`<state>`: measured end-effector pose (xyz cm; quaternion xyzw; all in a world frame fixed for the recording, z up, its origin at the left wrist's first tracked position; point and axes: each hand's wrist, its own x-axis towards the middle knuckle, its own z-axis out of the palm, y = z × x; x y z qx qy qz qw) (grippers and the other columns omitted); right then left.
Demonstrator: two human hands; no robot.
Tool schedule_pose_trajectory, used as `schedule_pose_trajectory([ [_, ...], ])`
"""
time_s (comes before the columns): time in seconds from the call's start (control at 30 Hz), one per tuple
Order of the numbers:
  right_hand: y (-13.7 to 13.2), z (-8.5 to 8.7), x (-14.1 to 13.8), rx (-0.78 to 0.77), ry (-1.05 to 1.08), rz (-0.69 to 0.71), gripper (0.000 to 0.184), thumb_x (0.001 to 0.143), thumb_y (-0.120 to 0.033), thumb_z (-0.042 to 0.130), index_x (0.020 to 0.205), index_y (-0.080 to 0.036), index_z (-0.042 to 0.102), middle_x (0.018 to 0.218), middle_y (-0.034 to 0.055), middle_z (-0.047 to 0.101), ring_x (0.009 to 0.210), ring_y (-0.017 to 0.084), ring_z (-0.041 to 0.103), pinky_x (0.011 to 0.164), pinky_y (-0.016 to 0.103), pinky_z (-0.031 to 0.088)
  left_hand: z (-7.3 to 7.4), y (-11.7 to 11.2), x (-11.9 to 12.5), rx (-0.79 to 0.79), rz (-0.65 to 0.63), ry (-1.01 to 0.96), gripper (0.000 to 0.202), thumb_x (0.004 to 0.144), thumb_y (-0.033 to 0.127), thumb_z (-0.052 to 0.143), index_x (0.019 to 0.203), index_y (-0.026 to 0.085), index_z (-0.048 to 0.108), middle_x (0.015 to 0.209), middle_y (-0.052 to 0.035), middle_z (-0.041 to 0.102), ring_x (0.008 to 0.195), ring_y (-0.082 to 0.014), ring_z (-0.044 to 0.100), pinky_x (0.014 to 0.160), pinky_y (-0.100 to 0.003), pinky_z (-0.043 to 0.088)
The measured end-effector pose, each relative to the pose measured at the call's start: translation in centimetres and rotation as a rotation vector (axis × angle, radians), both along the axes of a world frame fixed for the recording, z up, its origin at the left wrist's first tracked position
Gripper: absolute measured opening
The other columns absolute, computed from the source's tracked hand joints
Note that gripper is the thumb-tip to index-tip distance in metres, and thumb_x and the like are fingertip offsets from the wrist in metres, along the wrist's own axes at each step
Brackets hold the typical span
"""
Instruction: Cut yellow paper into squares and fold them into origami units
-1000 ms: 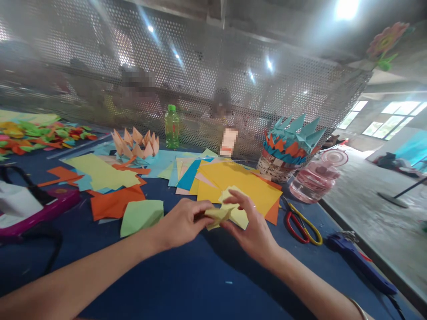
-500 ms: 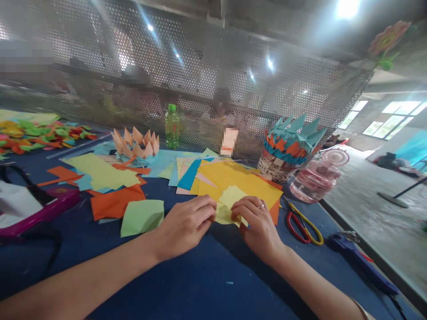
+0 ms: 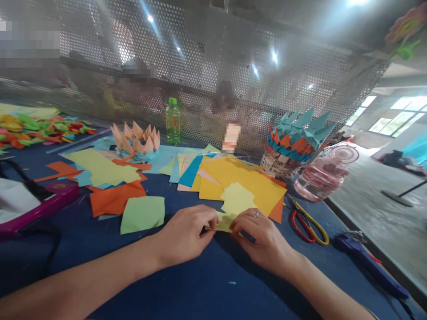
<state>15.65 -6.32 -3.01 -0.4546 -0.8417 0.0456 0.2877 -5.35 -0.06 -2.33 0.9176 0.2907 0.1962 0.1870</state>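
Head view: at 6 o'clock, the left hand (image 3: pixel 185 235) and right hand (image 3: pixel 263 240) have drawn closer, fingers curled and pinching a small folded pale yellow paper (image 3: pixel 224 222) between them. It now sits apart from a loose pale yellow square (image 3: pixel 236 198), which rests at 12 o'clock on a large golden-yellow sheet (image 3: pixel 213 189).

matt folded paper (image 3: pixel 224 222), glossy plastic bottle (image 3: pixel 173 122)
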Motion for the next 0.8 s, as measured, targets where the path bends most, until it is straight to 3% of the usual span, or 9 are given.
schedule_pose_trajectory([
  [0.2,-0.1,-0.3,0.1,-0.162,0.134,-0.213,0.013,0.087,-0.028,0.056,0.077,-0.021,0.06,0.073,0.0024,0.064,0.074,0.018,0.057,0.068,0.03,0.043,0.6,0.4,0.2,-0.116,0.199,0.021,0.018,0.085,0.034,0.054,0.074,0.022,0.059,0.069,0.0021,0.066,0.065,-0.0161,0.059,0.058,-0.026,0.031],
  [0.37,0.2,-0.6,-0.4,-0.26,0.17,-0.39,0.015,0.086,-0.031,0.058,0.076,-0.022,0.063,0.068,-0.0017,0.066,0.067,0.016,0.057,0.065,0.027,0.04,0.7,0.3,0.3,-0.085,0.303,0.048,0.013,0.083,0.033,0.058,0.076,0.023,0.061,0.067,0.0033,0.066,0.061,-0.0152,0.058,0.055,-0.025,0.028],
  [0.53,0.7,-1.1,-0.7,-0.278,0.085,-0.427,0.01,0.085,-0.026,0.056,0.078,-0.021,0.061,0.064,-0.0016,0.06,0.065,0.016,0.054,0.063,0.027,0.038,0.2,0.2,0.4,-0.023,0.311,0.063,0.005,0.083,0.027,0.057,0.08,0.024,0.059,0.069,0.0046,0.065,0.067,-0.0154,0.06,0.056,-0.025,0.03],
  [0.6,0.7,-1.2,-0.6,-0.258,0.062,-0.43,0.004,0.083,-0.025,0.059,0.083,-0.021,0.06,0.072,0.0002,0.061,0.073,0.018,0.055,0.067,0.029,0.04,0.0,0.1,0.4,-0.02,0.312,0.056,0.004,0.082,0.025,0.058,0.086,0.024,0.058,0.071,0.0047,0.064,0.069,-0.0154,0.06,0.057,-0.026,0.032],
  [0.8,0.6,-1.4,-0.2,-0.24,0.011,-0.414,0.017,0.083,-0.025,0.062,0.1,-0.021,0.058,0.099,0.0057,0.06,0.094,0.023,0.054,0.081,0.037,0.043,-0.5,0.4,0.4,0.066,0.241,0.01,0.02,0.08,0.027,0.063,0.098,0.022,0.058,0.1,-0.002,0.062,0.094,-0.0205,0.058,0.074,-0.03,0.043],
])
